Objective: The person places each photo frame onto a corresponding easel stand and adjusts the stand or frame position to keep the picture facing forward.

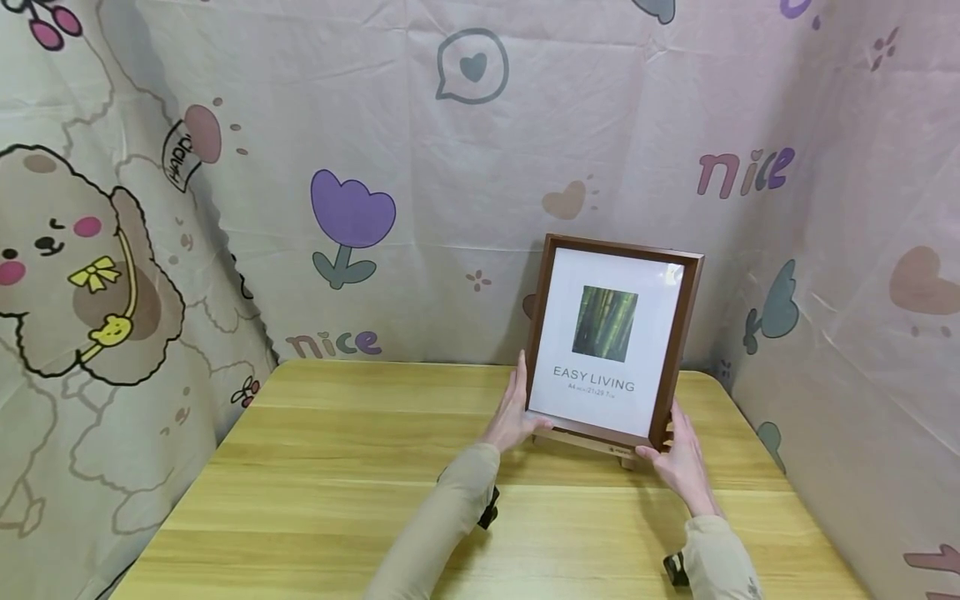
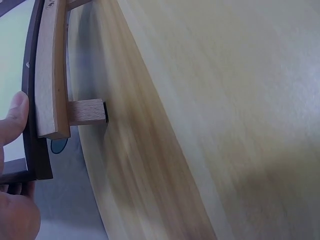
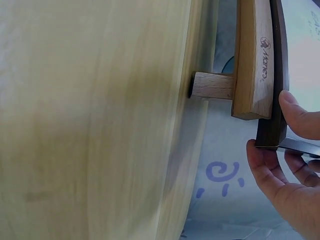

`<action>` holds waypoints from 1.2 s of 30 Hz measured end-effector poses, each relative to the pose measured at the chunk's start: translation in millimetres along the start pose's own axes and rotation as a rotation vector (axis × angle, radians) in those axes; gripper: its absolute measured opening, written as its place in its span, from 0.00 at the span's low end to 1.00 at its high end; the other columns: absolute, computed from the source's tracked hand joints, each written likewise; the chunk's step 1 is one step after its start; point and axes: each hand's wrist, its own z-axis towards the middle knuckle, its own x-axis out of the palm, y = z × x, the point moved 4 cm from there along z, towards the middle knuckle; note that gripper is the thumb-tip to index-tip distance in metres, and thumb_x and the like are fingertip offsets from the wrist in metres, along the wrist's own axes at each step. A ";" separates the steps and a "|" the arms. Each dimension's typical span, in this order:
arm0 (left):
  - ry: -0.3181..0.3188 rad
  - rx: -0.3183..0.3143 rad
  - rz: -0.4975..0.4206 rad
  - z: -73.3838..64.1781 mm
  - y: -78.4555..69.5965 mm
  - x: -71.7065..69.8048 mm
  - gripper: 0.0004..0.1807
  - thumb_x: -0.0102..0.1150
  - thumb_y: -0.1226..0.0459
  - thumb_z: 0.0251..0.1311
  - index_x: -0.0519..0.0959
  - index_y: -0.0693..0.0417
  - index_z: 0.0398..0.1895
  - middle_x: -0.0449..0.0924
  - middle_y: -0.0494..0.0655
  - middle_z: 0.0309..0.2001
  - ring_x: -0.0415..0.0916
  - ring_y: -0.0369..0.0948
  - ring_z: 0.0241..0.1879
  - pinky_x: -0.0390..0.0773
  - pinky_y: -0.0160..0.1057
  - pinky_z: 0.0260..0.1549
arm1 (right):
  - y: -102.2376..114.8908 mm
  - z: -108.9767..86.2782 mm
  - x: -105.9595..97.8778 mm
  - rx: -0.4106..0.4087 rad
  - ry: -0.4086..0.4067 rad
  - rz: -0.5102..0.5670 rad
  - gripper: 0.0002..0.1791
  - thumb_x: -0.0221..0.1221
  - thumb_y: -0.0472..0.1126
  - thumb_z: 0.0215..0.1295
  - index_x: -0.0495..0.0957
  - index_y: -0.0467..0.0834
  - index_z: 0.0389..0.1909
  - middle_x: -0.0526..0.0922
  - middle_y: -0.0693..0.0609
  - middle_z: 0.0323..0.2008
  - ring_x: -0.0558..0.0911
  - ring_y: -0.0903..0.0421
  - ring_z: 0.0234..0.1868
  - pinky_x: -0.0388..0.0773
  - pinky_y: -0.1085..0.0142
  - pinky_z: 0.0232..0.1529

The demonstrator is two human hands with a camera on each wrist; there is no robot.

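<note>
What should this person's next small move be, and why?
Probably loosen the left hand and right hand slightly to test the balance of the picture frame: both hold its lower corners, and in the wrist views its bottom edge appears to meet the wooden ledge, its ends overhanging.

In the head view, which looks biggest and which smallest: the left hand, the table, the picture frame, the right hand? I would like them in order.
Largest to smallest:
1. Table
2. Picture frame
3. Left hand and right hand: too alike to rank
</note>
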 end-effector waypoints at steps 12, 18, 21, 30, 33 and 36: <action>-0.029 -0.027 -0.006 0.7 7.1 1.1 0.67 0.79 0.61 0.47 0.39 0.53 0.82 0.49 0.59 0.81 0.57 0.57 0.77 0.60 0.53 0.76 | -3.4 0.1 5.1 0.109 0.127 0.058 0.48 0.69 0.37 0.61 0.51 0.26 0.73 0.67 0.26 0.59 0.74 0.34 0.56 0.76 0.44 0.56; -0.027 -0.046 -0.037 -2.8 10.4 1.4 0.67 0.79 0.59 0.49 0.37 0.43 0.83 0.55 0.58 0.79 0.63 0.58 0.73 0.65 0.56 0.73 | -3.8 0.3 6.4 0.095 0.115 0.084 0.48 0.71 0.38 0.59 0.52 0.26 0.72 0.72 0.25 0.57 0.76 0.33 0.56 0.76 0.43 0.57; -0.032 -0.046 -0.033 -3.3 11.5 1.9 0.68 0.79 0.58 0.48 0.36 0.41 0.83 0.57 0.60 0.78 0.65 0.59 0.72 0.67 0.57 0.72 | -4.6 0.0 7.9 0.097 0.118 0.091 0.49 0.70 0.38 0.60 0.50 0.27 0.73 0.71 0.25 0.60 0.75 0.32 0.59 0.75 0.42 0.59; -0.036 -0.066 -0.015 -2.6 13.7 4.7 0.68 0.78 0.57 0.49 0.35 0.36 0.83 0.57 0.61 0.78 0.65 0.63 0.71 0.68 0.59 0.71 | -5.3 0.2 9.8 0.117 0.106 0.119 0.49 0.69 0.36 0.61 0.49 0.28 0.74 0.70 0.24 0.61 0.74 0.31 0.61 0.74 0.40 0.62; -0.043 -0.067 -0.010 -3.0 12.9 5.2 0.68 0.78 0.58 0.48 0.35 0.36 0.83 0.60 0.63 0.76 0.68 0.64 0.69 0.69 0.60 0.69 | -6.3 0.9 10.9 0.135 0.114 0.146 0.50 0.68 0.35 0.62 0.46 0.29 0.75 0.68 0.24 0.63 0.72 0.30 0.63 0.72 0.39 0.64; -0.043 -0.075 -0.014 -3.0 11.8 5.4 0.68 0.79 0.58 0.48 0.35 0.35 0.82 0.60 0.62 0.76 0.69 0.64 0.68 0.70 0.60 0.69 | -8.0 1.9 12.3 0.158 0.122 0.169 0.51 0.67 0.34 0.62 0.44 0.31 0.76 0.66 0.24 0.65 0.70 0.30 0.65 0.69 0.38 0.66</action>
